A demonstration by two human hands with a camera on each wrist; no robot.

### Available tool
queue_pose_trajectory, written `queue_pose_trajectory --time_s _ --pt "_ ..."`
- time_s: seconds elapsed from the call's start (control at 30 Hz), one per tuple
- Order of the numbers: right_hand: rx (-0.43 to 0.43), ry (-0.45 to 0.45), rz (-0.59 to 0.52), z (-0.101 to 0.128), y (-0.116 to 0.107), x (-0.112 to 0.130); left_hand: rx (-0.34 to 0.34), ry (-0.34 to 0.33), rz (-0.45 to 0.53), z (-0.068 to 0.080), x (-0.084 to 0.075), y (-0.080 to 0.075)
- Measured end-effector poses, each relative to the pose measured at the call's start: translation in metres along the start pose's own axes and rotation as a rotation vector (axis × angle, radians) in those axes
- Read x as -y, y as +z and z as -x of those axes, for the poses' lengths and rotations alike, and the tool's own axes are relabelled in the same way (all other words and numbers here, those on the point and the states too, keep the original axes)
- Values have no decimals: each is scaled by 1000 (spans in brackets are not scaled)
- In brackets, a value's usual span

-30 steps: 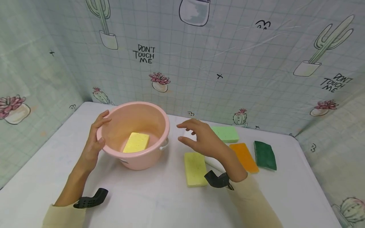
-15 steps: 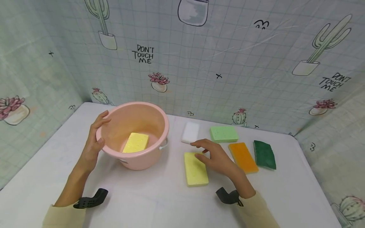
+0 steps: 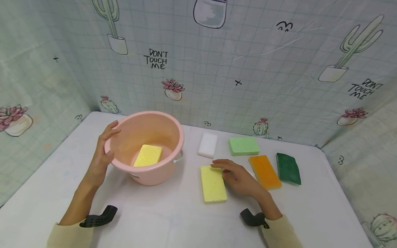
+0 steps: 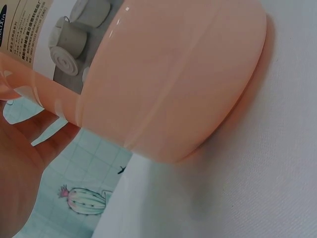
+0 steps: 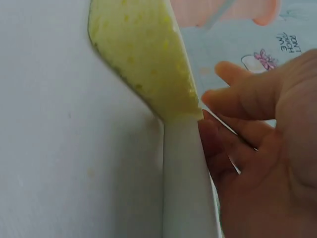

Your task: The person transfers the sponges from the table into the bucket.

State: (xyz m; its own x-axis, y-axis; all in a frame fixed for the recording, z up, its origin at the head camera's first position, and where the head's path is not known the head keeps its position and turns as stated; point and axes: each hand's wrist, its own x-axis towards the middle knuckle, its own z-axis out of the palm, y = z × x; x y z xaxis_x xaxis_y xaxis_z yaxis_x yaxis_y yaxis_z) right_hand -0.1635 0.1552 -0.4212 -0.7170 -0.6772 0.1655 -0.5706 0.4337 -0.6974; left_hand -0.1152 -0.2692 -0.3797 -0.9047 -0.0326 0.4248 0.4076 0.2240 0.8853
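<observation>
A pink basin point(image 3: 173, 129) stands on the white table point(image 3: 161, 217) with a yellow sponge point(image 3: 148, 155) lying flat in it. My left hand point(image 3: 107, 143) grips the basin's left rim; in the left wrist view the basin's wall point(image 4: 173, 84) fills the frame beside my palm point(image 4: 20, 168). A second yellow sponge point(image 3: 212, 184) lies on the table right of the basin. My right hand point(image 3: 221, 169) rests low at its far right corner, fingers loosely bent and touching its edge. The right wrist view shows that sponge point(image 5: 143, 54) against my fingertips point(image 5: 213, 99).
Behind and right of the yellow sponge lie a white sponge point(image 3: 207, 145), a light green one point(image 3: 243, 146), an orange one point(image 3: 264, 171) and a dark green one point(image 3: 288, 168). Cactus-print sheeting point(image 3: 217, 69) walls in the table at the back and both sides.
My right hand has come down from beside the basin's rim and drawn back to the yellow sponge on the table. My left hand and the basin have stayed still.
</observation>
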Motion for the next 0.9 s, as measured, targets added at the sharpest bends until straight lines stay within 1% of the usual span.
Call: queue_pose_trajectory --time_s 0.13,0.23,0.33,0.47,0.57,0.7,0.8,0.9 --pt "83 51 2 2 -3 -3 0 -7 5 0 0 -1" --pt "114 79 -19 3 -5 -5 -1 -8 2 0 0 -1" --pt "124 95 -42 3 -6 -6 2 -6 4 0 1 -1" --pt "122 103 -47 3 -5 -6 9 5 7 -1 1 -1" --pt "119 90 -28 2 -4 -6 11 11 5 -1 1 -1" --pt "126 48 17 2 -5 -5 11 9 9 -1 1 -1" --pt "145 41 30 3 -7 -5 13 11 6 -1 1 -2" --pt "160 61 23 3 -7 -5 12 12 6 -1 2 -2"
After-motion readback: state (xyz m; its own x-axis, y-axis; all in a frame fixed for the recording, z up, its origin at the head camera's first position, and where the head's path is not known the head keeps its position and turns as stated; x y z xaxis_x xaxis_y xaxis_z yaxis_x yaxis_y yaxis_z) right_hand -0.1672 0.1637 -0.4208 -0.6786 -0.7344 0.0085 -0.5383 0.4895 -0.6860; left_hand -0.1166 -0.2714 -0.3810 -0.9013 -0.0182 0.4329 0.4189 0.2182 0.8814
